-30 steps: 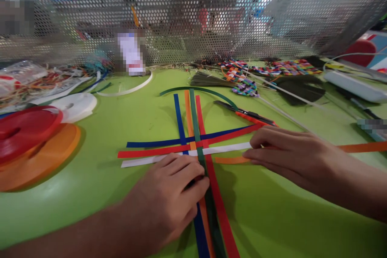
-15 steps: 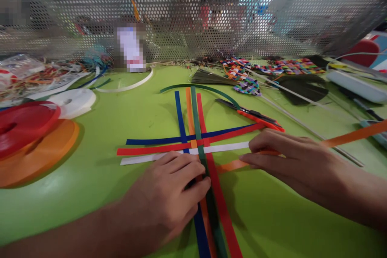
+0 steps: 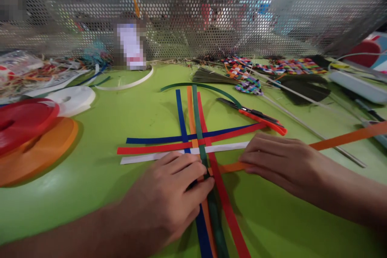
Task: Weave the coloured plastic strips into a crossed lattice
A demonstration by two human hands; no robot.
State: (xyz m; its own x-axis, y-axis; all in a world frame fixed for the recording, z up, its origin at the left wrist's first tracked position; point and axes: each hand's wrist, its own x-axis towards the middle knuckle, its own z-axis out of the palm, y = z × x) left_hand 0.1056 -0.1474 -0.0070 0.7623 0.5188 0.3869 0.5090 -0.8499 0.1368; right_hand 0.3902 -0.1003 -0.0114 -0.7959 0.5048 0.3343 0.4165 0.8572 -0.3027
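Observation:
My left hand [image 3: 173, 193] is closed at the green strip [image 3: 197, 121], thumb and fingertips pinching around it just below the woven crossing. The orange cross strip [image 3: 231, 167] runs under the red upright strip [image 3: 222, 187], its end showing beside my left thumb. My right hand [image 3: 278, 161] pinches this orange strip to the right of the crossing, and its long tail trails off rightward. A blue strip [image 3: 180, 113] and an orange strip [image 3: 190, 109] also stand upright. Blue [image 3: 151, 140], red [image 3: 145, 149] and white [image 3: 226, 146] strips cross them. My left hand hides part of the lower weave.
Orange-handled scissors [image 3: 263, 119] lie beyond my right hand, by a curved green strip [image 3: 205, 86]. Red [image 3: 30, 123], orange [image 3: 57, 149] and white [image 3: 75, 98] strip rolls sit at left. Woven pieces [image 3: 248, 84] and a perforated metal screen [image 3: 181, 20] are behind.
The orange cross strip has moved left beneath the red upright strip, its end now at my left thumb. My right hand has shifted slightly left with it; my left thumb has edged right.

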